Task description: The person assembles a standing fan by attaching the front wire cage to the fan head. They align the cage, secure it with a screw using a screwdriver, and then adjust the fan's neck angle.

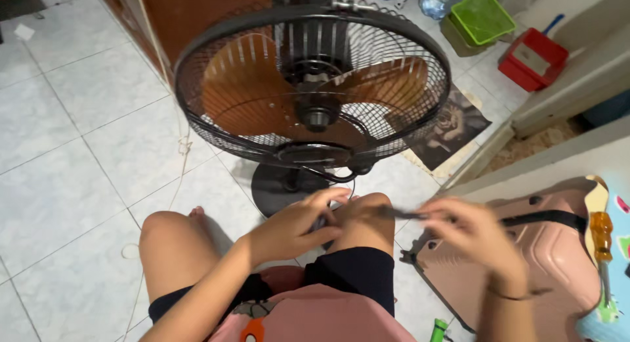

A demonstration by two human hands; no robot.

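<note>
A black standing fan with a wire cage and orange-brown blades faces me, its round base on the tiled floor. I sit in front of it with my knees up. My left hand rests over my right knee, fingers curled around a small dark object. My right hand is blurred and pinches a thin dark tool that points toward the left hand.
A pink plastic stool lies at the right with a black strap across it. An orange-handled screwdriver lies beside it. A red box and a green-lidded box stand at the back right. A white cord trails over the floor at left.
</note>
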